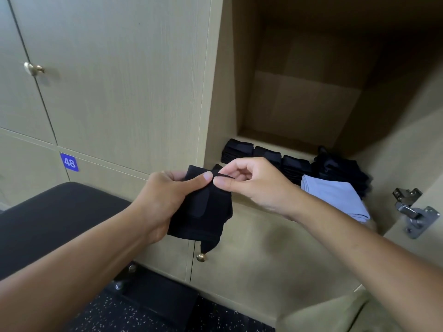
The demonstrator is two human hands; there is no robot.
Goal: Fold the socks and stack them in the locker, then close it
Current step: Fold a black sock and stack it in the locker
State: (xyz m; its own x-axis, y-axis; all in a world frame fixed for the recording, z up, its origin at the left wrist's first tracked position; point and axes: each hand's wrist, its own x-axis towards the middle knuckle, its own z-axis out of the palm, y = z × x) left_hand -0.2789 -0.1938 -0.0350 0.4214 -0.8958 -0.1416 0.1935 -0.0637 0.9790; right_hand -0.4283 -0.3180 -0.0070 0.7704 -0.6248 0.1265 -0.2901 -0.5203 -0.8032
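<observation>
A black sock (206,212) hangs in front of the open locker (299,109), held by both hands. My left hand (165,200) grips its left side with the thumb pressed on the top edge. My right hand (251,180) pinches the sock's top edge next to that thumb. Three stacks of folded black socks (239,149) line the locker floor, with a loose heap of black socks (342,168) to their right. A light blue folded cloth (335,195) lies at the front right of the shelf.
The locker door stands open at the right, showing its metal hinge (412,212). Closed locker doors with brass knobs (33,68) fill the left wall; one bears a blue "48" tag (69,162). A black bench (60,219) is at the lower left, above a speckled dark floor (167,312).
</observation>
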